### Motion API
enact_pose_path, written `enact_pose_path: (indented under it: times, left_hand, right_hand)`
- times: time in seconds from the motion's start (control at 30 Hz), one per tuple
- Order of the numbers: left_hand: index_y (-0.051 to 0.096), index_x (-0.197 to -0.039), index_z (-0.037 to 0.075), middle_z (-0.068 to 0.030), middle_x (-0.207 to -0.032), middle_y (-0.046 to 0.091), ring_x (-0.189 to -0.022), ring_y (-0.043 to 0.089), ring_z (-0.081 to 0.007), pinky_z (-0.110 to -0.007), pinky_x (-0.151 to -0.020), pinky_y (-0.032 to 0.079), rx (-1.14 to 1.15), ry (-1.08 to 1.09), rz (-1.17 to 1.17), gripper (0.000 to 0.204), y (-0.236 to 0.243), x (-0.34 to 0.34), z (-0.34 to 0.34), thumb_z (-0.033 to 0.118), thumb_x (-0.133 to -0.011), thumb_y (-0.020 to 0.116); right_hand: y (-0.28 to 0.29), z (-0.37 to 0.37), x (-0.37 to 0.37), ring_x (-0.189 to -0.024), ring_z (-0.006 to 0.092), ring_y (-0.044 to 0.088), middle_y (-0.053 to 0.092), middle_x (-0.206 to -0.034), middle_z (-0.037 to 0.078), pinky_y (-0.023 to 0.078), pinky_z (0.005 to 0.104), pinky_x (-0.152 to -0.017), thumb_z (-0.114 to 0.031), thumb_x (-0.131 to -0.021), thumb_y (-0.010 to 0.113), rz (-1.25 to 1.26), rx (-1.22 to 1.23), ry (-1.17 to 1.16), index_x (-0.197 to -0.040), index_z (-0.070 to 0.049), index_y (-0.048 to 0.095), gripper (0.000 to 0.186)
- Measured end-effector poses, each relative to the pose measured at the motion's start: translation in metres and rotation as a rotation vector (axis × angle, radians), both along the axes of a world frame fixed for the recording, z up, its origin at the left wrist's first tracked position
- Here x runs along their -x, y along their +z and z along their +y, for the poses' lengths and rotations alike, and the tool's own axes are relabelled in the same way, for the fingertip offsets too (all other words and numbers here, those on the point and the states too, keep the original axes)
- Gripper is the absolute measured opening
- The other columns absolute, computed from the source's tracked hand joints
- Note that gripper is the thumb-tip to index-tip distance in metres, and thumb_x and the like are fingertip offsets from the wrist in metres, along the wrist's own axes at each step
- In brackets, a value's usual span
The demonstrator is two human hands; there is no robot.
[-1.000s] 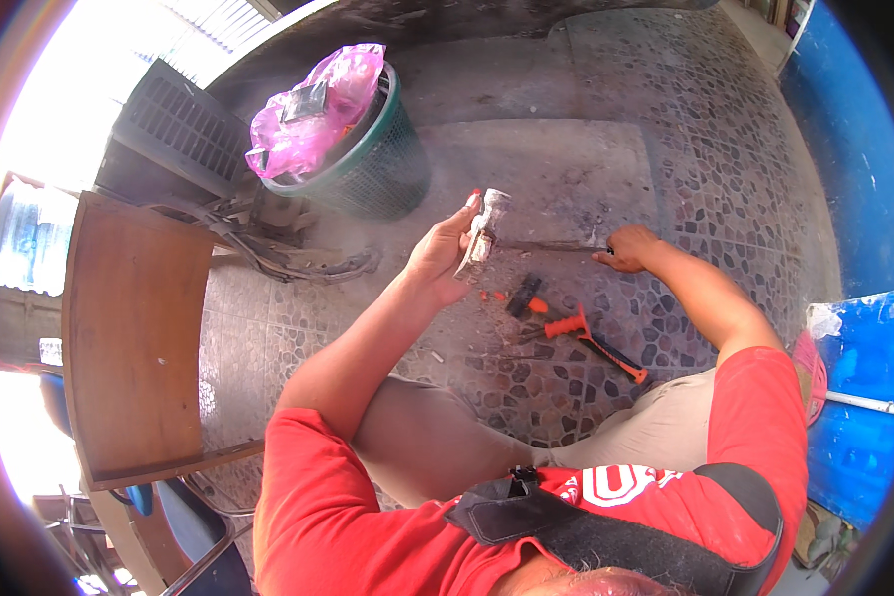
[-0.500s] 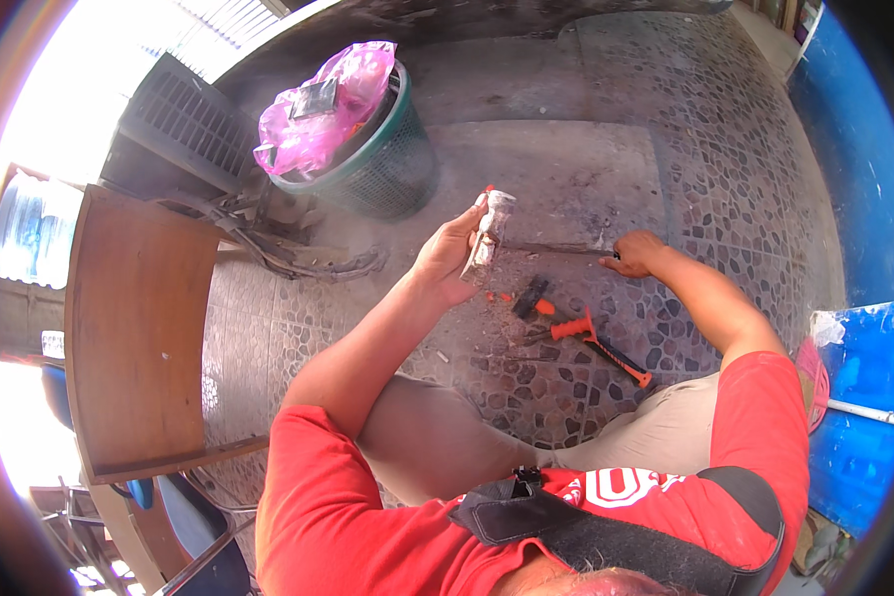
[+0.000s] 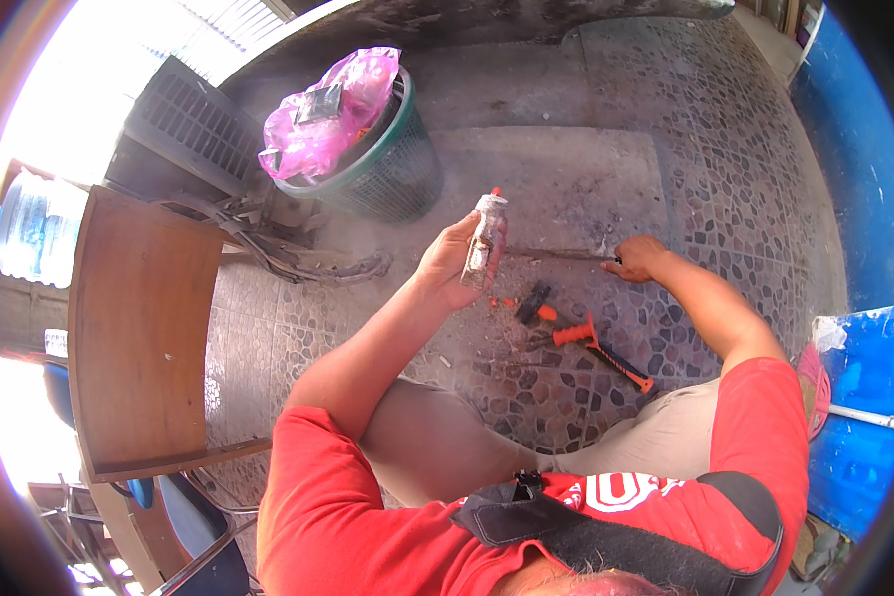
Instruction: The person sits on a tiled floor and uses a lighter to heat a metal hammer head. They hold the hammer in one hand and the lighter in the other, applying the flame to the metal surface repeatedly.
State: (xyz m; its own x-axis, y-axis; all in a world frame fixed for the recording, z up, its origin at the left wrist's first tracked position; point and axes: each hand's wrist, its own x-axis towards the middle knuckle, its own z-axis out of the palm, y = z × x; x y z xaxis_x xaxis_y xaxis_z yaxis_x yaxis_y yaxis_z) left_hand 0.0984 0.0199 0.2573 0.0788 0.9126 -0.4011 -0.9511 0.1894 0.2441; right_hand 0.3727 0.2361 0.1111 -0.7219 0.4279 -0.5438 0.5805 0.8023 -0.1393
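Observation:
My left hand [image 3: 452, 263] grips a dusty, pale, roughly cylindrical object [image 3: 482, 238] with a small red tip, held upright above the floor. My right hand [image 3: 634, 256] is closed around a small black thing at the lower edge of the raised concrete patch [image 3: 556, 159]; what it is, I cannot make out. Between and below my hands lie a black-headed hammer [image 3: 532, 303] and an orange hand-guarded tool [image 3: 573, 334], overlapping, beside an orange-and-black handle [image 3: 621, 368]. Small orange bits and pale debris are scattered near them.
A green mesh basket [image 3: 392, 174] with a pink bag stands ahead-left, beside a grey slatted unit [image 3: 184, 124] and tangled dark material. A wooden desk [image 3: 139, 338] and chair are at left; blue panels [image 3: 854, 427] at right. My legs rest on the pebble-patterned tiles [image 3: 725, 199].
The object in my left hand has turned slightly, showing a longer pale body and its red tip more clearly. My right hand has shifted slightly rightward; the floor tools lie as before.

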Motion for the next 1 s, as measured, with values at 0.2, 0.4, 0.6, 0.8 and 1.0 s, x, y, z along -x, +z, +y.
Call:
enact_pose_path:
  times: [0.2, 0.4, 0.6, 0.8, 1.0]
  left_hand:
    - [0.055, -0.117, 0.006, -0.0072, -0.096, 0.068, -0.076, 0.07, -0.0159, -0.029, -0.062, 0.064, 0.072, -0.037, 0.042, 0.028, 0.002, 0.0, 0.002, 0.03, -0.102, 0.056]
    - [0.055, -0.117, 0.005, -0.0074, -0.096, 0.068, -0.076, 0.07, -0.0162, -0.029, -0.063, 0.064, 0.074, -0.042, 0.025, 0.028, 0.004, 0.0, 0.001, 0.028, -0.102, 0.056]
    - [0.056, -0.114, 0.006, -0.0067, -0.095, 0.068, -0.076, 0.07, -0.0155, -0.028, -0.062, 0.063, 0.112, -0.017, 0.067, 0.026, 0.004, -0.002, 0.001, 0.029, -0.103, 0.055]
    - [0.058, -0.111, 0.006, -0.0064, -0.094, 0.069, -0.075, 0.069, -0.0155, -0.028, -0.061, 0.062, 0.094, -0.028, 0.056, 0.024, 0.005, -0.004, 0.001, 0.029, -0.104, 0.054]
    - [0.059, -0.11, 0.006, -0.0065, -0.093, 0.069, -0.075, 0.07, -0.0162, -0.029, -0.062, 0.062, 0.097, -0.025, 0.065, 0.023, 0.002, -0.003, 0.003, 0.028, -0.103, 0.055]
  right_hand:
    - [-0.006, 0.001, -0.004, -0.097, 0.0434, 0.066, 0.07, -0.095, 0.025, 0.051, 0.0515, -0.087, -0.059, -0.096, 0.047, 0.057, -0.021, 0.008, -0.092, 0.001, 0.073, 0.065]
    - [-0.005, 0.002, -0.004, -0.098, 0.0432, 0.066, 0.071, -0.096, 0.025, 0.051, 0.0513, -0.088, -0.059, -0.096, 0.047, 0.054, -0.022, 0.014, -0.094, 0.001, 0.074, 0.065]
    - [-0.002, 0.001, -0.001, -0.105, 0.0408, 0.066, 0.071, -0.104, 0.024, 0.05, 0.0491, -0.092, -0.062, -0.096, 0.044, 0.002, -0.014, 0.008, -0.099, 0.002, 0.074, 0.07]
    - [0.003, -0.001, 0.001, -0.105, 0.0408, 0.065, 0.071, -0.104, 0.024, 0.051, 0.0489, -0.093, -0.062, -0.096, 0.044, -0.005, -0.01, 0.008, -0.1, 0.001, 0.074, 0.07]
    - [-0.001, 0.0, -0.001, -0.105, 0.0403, 0.065, 0.071, -0.104, 0.024, 0.051, 0.0488, -0.092, -0.062, -0.096, 0.044, 0.001, -0.017, 0.005, -0.099, 0.001, 0.074, 0.069]
